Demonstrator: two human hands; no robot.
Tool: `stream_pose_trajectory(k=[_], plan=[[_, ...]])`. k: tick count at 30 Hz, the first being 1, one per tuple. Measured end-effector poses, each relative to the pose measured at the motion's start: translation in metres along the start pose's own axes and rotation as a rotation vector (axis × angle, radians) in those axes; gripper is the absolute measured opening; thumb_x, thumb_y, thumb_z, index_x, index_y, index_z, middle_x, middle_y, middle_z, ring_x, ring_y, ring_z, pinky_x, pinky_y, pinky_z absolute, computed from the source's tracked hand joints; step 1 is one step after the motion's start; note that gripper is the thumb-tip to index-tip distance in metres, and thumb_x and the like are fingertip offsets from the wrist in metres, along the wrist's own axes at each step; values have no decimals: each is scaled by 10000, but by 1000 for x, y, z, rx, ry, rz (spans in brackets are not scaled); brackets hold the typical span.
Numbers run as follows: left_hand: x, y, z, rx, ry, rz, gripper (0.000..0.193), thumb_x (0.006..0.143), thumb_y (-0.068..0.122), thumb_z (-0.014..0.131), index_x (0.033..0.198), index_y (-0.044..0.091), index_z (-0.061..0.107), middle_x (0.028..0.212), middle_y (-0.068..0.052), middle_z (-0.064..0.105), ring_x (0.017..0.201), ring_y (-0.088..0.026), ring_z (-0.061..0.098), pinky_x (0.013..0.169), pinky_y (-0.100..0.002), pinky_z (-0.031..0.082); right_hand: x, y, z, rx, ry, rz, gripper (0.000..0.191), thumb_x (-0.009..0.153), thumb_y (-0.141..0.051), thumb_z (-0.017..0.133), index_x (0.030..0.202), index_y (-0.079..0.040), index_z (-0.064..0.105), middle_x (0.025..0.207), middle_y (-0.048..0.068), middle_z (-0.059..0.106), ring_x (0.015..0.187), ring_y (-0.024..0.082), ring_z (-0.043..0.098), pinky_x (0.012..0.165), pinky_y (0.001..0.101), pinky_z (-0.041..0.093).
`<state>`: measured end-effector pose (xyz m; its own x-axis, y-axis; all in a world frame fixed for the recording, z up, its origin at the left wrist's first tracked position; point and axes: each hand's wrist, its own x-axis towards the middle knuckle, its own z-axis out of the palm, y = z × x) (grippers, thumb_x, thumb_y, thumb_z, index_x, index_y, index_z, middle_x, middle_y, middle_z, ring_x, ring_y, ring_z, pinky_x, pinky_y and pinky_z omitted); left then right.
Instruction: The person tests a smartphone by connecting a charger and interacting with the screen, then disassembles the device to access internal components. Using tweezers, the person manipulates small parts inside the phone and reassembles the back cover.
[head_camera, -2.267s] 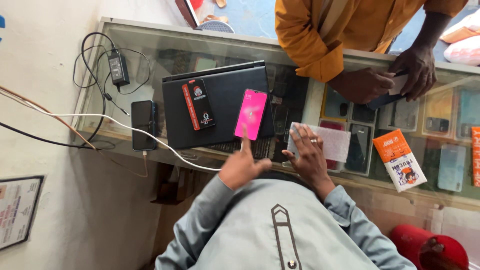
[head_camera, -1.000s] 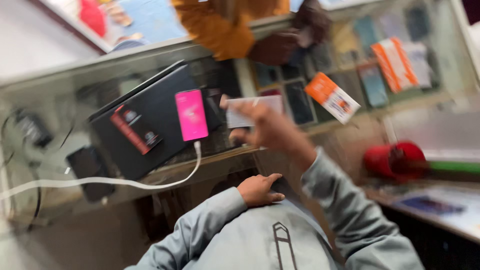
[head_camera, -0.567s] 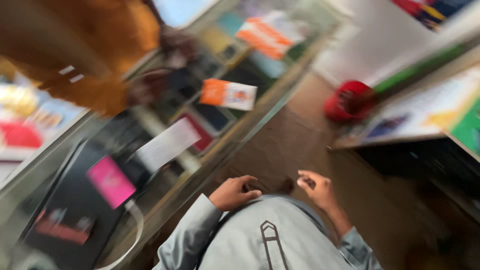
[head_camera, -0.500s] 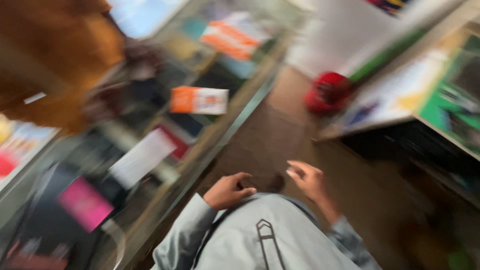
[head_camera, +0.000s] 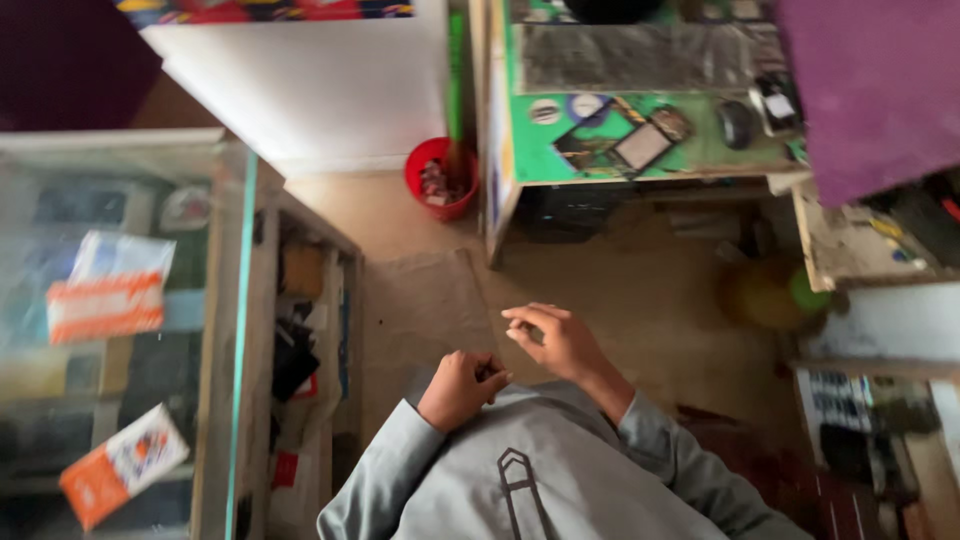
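Resting against the front of the grey shirt (head_camera: 560, 480), the left hand (head_camera: 462, 388) is curled into a loose fist, its fingers (head_camera: 488, 368) folded shut around something small and dark that peeps out at the knuckles; what it is cannot be told. The right hand (head_camera: 556, 338) hangs just beside it, a little higher and apart from it, palm turned inward, with its fingers (head_camera: 528, 318) bent and partly closed on nothing that shows. Both hands are above the brown floor (head_camera: 620, 290), over the edge of a flat piece of sacking (head_camera: 425, 300) that lies there. To the person's left stands a glass-topped display surface (head_camera: 215, 300), with two orange-and-white boxes (head_camera: 108, 290) lying on the glass and dark goods on the shelves below it. A red bucket (head_camera: 440, 178) stands on the floor by a white wall (head_camera: 300, 90), well apart from the hands. Beyond it is a green-topped work surface (head_camera: 540, 150) that carries small dark devices and round parts, blurred here. A purple sheet (head_camera: 870, 90) covers the upper right corner.
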<state>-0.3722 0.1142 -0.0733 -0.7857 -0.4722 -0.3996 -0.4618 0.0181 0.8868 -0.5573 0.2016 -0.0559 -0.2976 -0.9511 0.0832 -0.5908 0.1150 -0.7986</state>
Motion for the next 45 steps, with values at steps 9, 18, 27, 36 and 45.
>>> stream_pose_trajectory(k=[9,18,27,36,45], plan=[[153,58,20,130,103,251,294,850,245,804,759,-10,687,604,-135,623,504,-169,582,523,-345,488,25,95,-67,121,233,378,336,906,-275,734,1182,-84,735,934,90,786,822,171,753,745,316,587],[282,92,31,69,-188,338,171,884,204,690,942,63,767,779,-110,756,683,-216,748,631,-349,584,135,176,-168,144,503,411,241,951,-174,701,1153,-43,726,934,85,769,795,128,724,710,286,570],[351,127,-5,451,61,266,111,903,209,696,881,102,716,811,-132,713,717,-345,688,663,-450,566,228,195,-225,-156,396,174,131,912,-74,765,1041,-62,744,914,111,752,755,212,717,660,328,541],[379,176,10,327,722,52,323,842,275,762,1127,143,687,1077,-98,639,949,-340,666,744,-459,534,305,200,-236,-290,-18,-158,125,850,-112,787,969,-85,760,949,92,684,871,338,666,728,431,522],[390,186,28,382,847,-4,126,880,263,741,970,174,746,1065,-66,643,983,-307,661,783,-452,536,318,194,-252,-343,-132,-401,110,841,-116,792,918,-78,724,935,89,630,937,324,636,798,432,529]])
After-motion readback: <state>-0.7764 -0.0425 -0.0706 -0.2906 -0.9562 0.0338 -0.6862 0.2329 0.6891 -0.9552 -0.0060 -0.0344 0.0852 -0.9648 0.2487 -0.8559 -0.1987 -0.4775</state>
